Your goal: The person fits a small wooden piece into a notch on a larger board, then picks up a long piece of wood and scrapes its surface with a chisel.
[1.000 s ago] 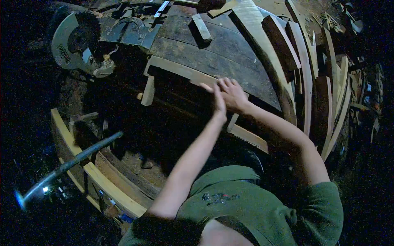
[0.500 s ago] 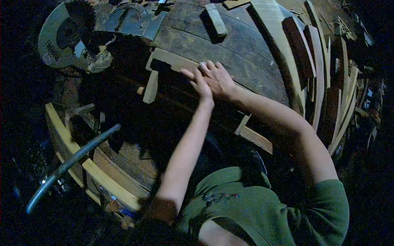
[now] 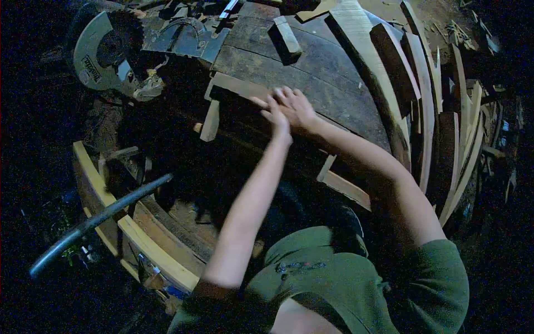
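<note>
My left hand (image 3: pixel 276 118) and my right hand (image 3: pixel 298 110) meet palm to palm above the near edge of the dark plank tabletop (image 3: pixel 334 80). Fingers on both hands are stretched out and apart, and no object shows between them. Just left of the fingertips lies a pale wooden board (image 3: pixel 239 85) along the table edge. A short wooden piece (image 3: pixel 211 121) hangs down below its left end. Under my right forearm, another wooden piece (image 3: pixel 347 189) shows near my body. Deep shadow hides what is beneath the hands.
A miter saw (image 3: pixel 92 69) with a round guard stands at the upper left. A wood block (image 3: pixel 287 36) lies on the tabletop. Long boards (image 3: pixel 370 61) lean along the right. A metal pipe (image 3: pixel 100 222) crosses yellowish boards (image 3: pixel 158 253) at the lower left.
The view has shifted slightly, so the saw, pipe and boards at left appear farther right. My hands stay together, with the fingers in a slightly different position.
</note>
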Motion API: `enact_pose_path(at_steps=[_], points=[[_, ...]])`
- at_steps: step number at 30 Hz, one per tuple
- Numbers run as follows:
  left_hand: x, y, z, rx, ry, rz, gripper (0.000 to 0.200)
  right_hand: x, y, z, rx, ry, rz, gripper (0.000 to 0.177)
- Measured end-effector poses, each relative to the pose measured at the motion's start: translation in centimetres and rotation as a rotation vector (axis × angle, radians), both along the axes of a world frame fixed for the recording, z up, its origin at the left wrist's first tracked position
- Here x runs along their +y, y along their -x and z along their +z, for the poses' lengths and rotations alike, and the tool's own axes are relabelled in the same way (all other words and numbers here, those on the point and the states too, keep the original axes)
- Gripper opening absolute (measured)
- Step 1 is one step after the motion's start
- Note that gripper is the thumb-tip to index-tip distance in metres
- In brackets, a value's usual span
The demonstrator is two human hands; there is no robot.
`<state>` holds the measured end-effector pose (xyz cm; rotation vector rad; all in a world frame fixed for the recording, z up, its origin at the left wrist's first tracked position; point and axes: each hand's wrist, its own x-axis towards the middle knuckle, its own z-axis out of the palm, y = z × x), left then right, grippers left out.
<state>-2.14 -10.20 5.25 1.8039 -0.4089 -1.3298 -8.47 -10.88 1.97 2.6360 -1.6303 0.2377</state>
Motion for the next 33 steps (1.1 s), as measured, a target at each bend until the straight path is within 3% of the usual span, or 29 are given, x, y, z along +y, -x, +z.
enact_pose_path(at_steps=[1,3,4,5,9,12,14,15,16,17,18,22,24,25,26,28,30,31,33], points=[[2.2,1.6,-0.9,0.033,-0.041,-0.072,0.086,2.0,2.5,0.8,-0.029,-0.140,0.024,0.044],[6.9,4.9,-2.5,0.173,-0.050,-0.183,0.087,6.9,7.1,2.0,-0.029,-0.121,0.018,0.044],[9.0,6.8,-2.5,0.281,-0.015,-0.224,0.085,8.7,8.9,2.6,0.060,-0.285,-0.019,0.044],[10.9,8.6,-1.3,0.234,0.066,-0.261,0.080,11.0,11.2,1.3,0.038,-0.107,0.022,0.043],[13.7,10.7,-1.5,0.046,0.143,-0.451,0.069,13.0,13.4,3.1,-0.002,-0.275,-0.033,0.040],[11.7,9.2,-2.0,0.160,0.219,-0.336,0.072,11.0,11.7,3.7,0.080,-0.325,-0.015,0.037],[9.5,7.5,-6.6,0.353,0.156,-0.132,0.077,7.4,8.8,4.3,0.017,-0.312,0.042,0.033],[6.8,6.1,-0.5,0.202,0.139,-0.090,0.077,5.7,7.3,3.5,0.018,-0.224,0.062,0.032],[5.0,3.9,-1.4,0.095,-0.053,-0.154,0.076,4.0,5.7,2.7,0.015,-0.136,0.082,0.031],[2.8,2.0,-1.1,0.131,-0.090,-0.114,0.074,1.9,3.9,1.9,-0.009,-0.118,0.105,0.031],[1.1,0.9,-0.4,0.120,0.122,-0.015,0.073,-0.1,2.0,1.4,-0.033,-0.095,0.125,0.032],[-4.9,-5.5,-4.6,-0.002,0.179,-0.060,0.067,-5.4,-3.8,2.1,-0.106,-0.113,0.064,0.033],[-8.2,-9.5,-7.9,0.196,0.067,-0.044,0.071,-7.9,-6.2,0.3,-0.120,-0.013,0.094,0.031],[-8.6,-8.5,-2.6,0.102,0.125,0.034,0.073,-9.0,-7.6,0.0,-0.136,0.023,0.061,0.030],[-9.0,-9.0,-1.1,0.275,0.167,-0.011,0.072,-9.6,-8.7,0.0,-0.152,0.057,0.029,0.029],[-10.5,-10.6,-4.8,-0.037,0.088,0.060,0.064,-9.7,-9.9,-0.6,-0.236,0.091,0.013,0.027],[-9.1,-9.1,-3.2,0.037,0.111,0.015,0.064,-9.7,-9.7,-2.0,0.039,-0.026,-0.055,0.035],[-8.1,-8.5,-3.0,0.102,0.103,-0.008,0.064,-8.0,-8.0,-1.7,0.088,0.075,-0.012,0.037],[-3.9,-4.5,-2.3,-0.036,0.076,-0.031,0.071,-3.8,-3.2,-2.2,-0.064,0.253,0.078,0.039]])
